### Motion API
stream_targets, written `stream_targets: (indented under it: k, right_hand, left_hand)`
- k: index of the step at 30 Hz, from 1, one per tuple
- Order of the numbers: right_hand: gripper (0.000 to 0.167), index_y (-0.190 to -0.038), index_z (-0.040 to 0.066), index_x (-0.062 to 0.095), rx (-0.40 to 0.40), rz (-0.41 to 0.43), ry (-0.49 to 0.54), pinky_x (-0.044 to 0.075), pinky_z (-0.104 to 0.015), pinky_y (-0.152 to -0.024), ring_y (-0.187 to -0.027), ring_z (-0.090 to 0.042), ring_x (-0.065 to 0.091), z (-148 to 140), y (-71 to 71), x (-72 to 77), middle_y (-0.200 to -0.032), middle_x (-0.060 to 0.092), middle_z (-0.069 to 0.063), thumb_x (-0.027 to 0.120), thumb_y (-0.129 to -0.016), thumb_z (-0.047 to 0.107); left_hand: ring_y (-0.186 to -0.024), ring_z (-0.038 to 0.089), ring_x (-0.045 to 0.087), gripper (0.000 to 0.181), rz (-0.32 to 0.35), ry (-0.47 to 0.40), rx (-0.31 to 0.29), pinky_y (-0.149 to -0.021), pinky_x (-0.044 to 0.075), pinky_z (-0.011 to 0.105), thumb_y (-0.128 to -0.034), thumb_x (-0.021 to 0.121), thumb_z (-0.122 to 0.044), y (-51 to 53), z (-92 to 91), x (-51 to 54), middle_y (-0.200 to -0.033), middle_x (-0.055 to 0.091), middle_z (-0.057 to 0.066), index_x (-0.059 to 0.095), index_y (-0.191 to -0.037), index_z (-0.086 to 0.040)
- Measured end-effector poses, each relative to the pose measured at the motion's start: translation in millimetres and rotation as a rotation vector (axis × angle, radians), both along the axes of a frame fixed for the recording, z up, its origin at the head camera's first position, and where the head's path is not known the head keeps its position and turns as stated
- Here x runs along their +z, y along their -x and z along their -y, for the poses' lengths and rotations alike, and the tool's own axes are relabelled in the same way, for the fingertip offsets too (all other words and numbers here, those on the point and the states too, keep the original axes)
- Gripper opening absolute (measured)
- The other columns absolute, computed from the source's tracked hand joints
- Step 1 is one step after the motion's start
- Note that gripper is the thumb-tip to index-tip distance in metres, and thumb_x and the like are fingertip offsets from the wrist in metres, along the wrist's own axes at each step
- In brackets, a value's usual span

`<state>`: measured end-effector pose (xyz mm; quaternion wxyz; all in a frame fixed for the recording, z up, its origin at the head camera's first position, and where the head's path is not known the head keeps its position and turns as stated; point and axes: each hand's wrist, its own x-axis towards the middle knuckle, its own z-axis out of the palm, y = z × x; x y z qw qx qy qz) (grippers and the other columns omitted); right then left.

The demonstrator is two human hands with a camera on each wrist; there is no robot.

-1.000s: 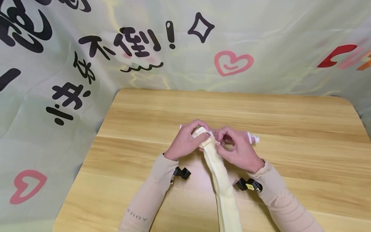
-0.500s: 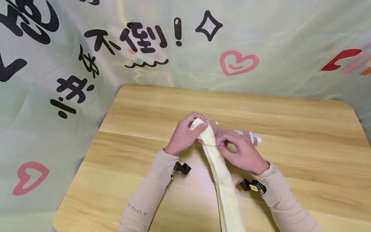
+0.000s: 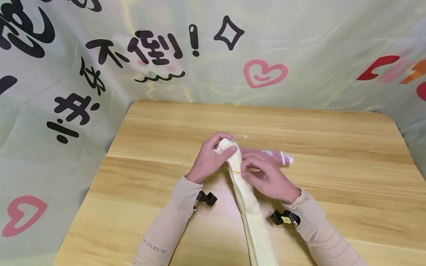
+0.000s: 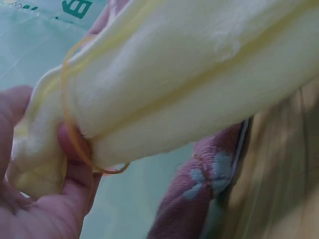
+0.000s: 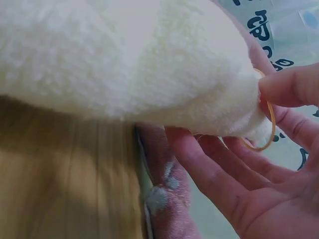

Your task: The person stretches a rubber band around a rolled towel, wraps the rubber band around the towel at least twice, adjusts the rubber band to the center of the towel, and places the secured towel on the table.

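Head view: shows a pale printed backdrop [image 3: 316, 40] behind a wooden table [image 3: 332, 140]. Includes a long, folded yellow cloth [image 3: 253, 218] running over the table's middle, from the bottom of the view towards the centre. Just beyond, includes a pink roll [image 3: 277, 157] lying crosswise. Shows the left hand [image 3: 209, 159] closed on the cloth's far end, thumb on top. Shows the right hand [image 3: 271, 181] with thumb and fingertip pinched on a thin orange band [image 3: 235, 171] stretched across the cloth, just below the left thumb.
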<state>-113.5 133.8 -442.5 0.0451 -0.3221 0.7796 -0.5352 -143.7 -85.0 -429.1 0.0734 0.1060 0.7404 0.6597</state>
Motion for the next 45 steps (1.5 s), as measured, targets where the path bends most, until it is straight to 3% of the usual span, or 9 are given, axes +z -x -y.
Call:
stream_targets:
  k: [6, 17, 21, 26, 30, 33, 36, 39, 45]
  right_hand:
    - [0.004, -0.099, 0.007, 0.061, -0.006, 0.041, -0.017, 0.065, -0.029, -0.087, -0.119, -0.013, 0.062, 3.6, -1.9, -1.1, -0.128, 0.06, -0.008, 0.064, -0.101, 0.005]
    - [0.012, -0.099, 0.005, 0.061, -0.119, 0.003, 0.021, 0.065, -0.025, -0.082, -0.108, -0.006, 0.065, 7.9, 0.5, -0.3, -0.124, 0.067, -0.014, 0.066, -0.096, -0.005]
    - [0.015, -0.097, 0.003, 0.061, -0.142, -0.022, 0.061, 0.064, -0.022, -0.078, -0.098, -0.003, 0.064, 7.8, 3.8, 1.8, -0.113, 0.069, -0.013, 0.067, -0.093, -0.01]
    - [0.01, -0.098, -0.002, 0.061, -0.118, -0.017, 0.079, 0.063, -0.02, -0.077, -0.097, 0.002, 0.062, 8.1, 6.4, 4.4, -0.111, 0.068, -0.014, 0.066, -0.094, -0.01]
    - [0.011, -0.099, 0.002, 0.061, -0.133, 0.003, 0.033, 0.064, -0.022, -0.079, -0.098, -0.001, 0.065, 6.0, 4.3, 7.4, -0.117, 0.067, -0.013, 0.066, -0.095, -0.008]
    - [0.014, -0.097, 0.007, 0.064, -0.163, -0.017, -0.014, 0.062, -0.02, -0.085, -0.103, -0.008, 0.064, 2.3, 2.7, 8.8, -0.125, 0.065, -0.012, 0.067, -0.095, -0.005]
    - [0.014, -0.094, 0.01, 0.066, -0.197, -0.049, -0.045, 0.059, -0.017, -0.089, -0.106, -0.013, 0.065, -2.0, 1.7, 8.9, -0.131, 0.062, -0.011, 0.071, -0.093, -0.003]
    - [0.018, -0.093, 0.011, 0.069, -0.198, -0.089, -0.049, 0.056, -0.014, -0.094, -0.109, -0.019, 0.067, -5.9, 1.1, 9.7, -0.126, 0.063, -0.008, 0.073, -0.09, -0.006]
    - [0.026, -0.088, 0.019, 0.067, -0.12, -0.223, -0.109, 0.042, -0.019, -0.116, -0.128, -0.028, 0.064, -11.3, 2.0, 10.5, -0.112, 0.075, 0.001, 0.077, -0.084, -0.004]
  left_hand:
    - [-0.095, 0.016, 0.067, 0.049, -0.003, -0.038, -0.035, -0.077, 0.062, 0.03, -0.0914, 0.077, -0.016, -2.6, 1.0, -4.8, -0.131, 0.064, 0.012, 0.057, -0.136, -0.015]
    - [-0.128, 0.028, 0.063, 0.078, 0.101, -0.127, 0.001, -0.104, 0.058, 0.035, -0.0915, 0.076, -0.016, -3.4, 1.8, -11.3, -0.148, 0.053, 0.011, 0.031, -0.155, -0.012]
    - [-0.124, 0.024, 0.067, 0.064, 0.138, -0.046, -0.046, -0.103, 0.058, 0.034, -0.095, 0.073, -0.027, -6.1, 2.4, -12.4, -0.139, 0.064, 0.013, 0.045, -0.149, -0.009]
    - [-0.104, 0.014, 0.072, 0.044, 0.072, 0.092, -0.113, -0.093, 0.058, 0.029, -0.0975, 0.071, -0.034, -6.8, 0.4, -13.8, -0.118, 0.075, 0.011, 0.063, -0.132, -0.007]
    - [-0.11, 0.012, 0.072, 0.037, -0.011, 0.192, -0.092, -0.127, 0.029, 0.045, -0.0991, 0.068, -0.037, -3.9, -4.1, -12.8, -0.111, 0.079, 0.004, 0.067, -0.126, -0.012]
    - [-0.11, 0.012, 0.07, 0.034, -0.064, 0.277, -0.04, -0.129, 0.0, 0.062, -0.0994, 0.066, -0.042, -1.5, -7.2, -12.0, -0.103, 0.08, 0.0, 0.07, -0.121, -0.016]
    - [-0.105, 0.012, 0.071, 0.037, -0.022, 0.227, -0.015, -0.128, 0.024, 0.055, -0.1001, 0.065, -0.042, 0.0, -9.3, -12.9, -0.105, 0.079, 0.003, 0.069, -0.124, -0.014]
    - [-0.101, 0.014, 0.073, 0.04, 0.034, 0.133, 0.009, -0.104, 0.055, 0.039, -0.1006, 0.066, -0.038, 0.7, -9.9, -14.1, -0.113, 0.077, 0.009, 0.067, -0.128, -0.009]
    - [-0.107, 0.018, 0.075, 0.041, 0.069, 0.064, 0.002, -0.088, 0.061, 0.026, -0.1013, 0.066, -0.034, 0.9, -10.1, -15.2, -0.12, 0.076, 0.013, 0.066, -0.131, -0.006]
